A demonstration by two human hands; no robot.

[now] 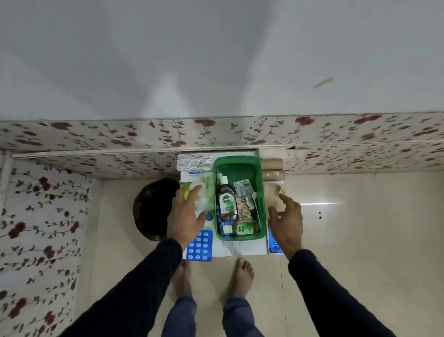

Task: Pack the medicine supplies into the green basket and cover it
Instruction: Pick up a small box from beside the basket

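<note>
A green basket (239, 164) stands on a small white table (244, 247). Inside it lie a brown Dettol bottle (227, 202), a smaller green-labelled bottle (243, 228) and some pill strips (244, 187). My left hand (185, 218) hovers left of the basket, fingers spread over a pale green-and-white packet (204, 193), holding nothing. Just below that hand lies a blue blister pack (201, 246). My right hand (287, 224) is open to the right of the basket, near a brown paper bag (273, 192). A silver foil strip (194, 162) lies at the table's back left.
Two cardboard tubes (274, 168) lie behind the basket on the right. A black round bin (154, 208) stands on the floor left of the table. A blue item (273, 243) shows under my right hand. Flowered wall panels run behind and to the left. My bare feet stand in front of the table.
</note>
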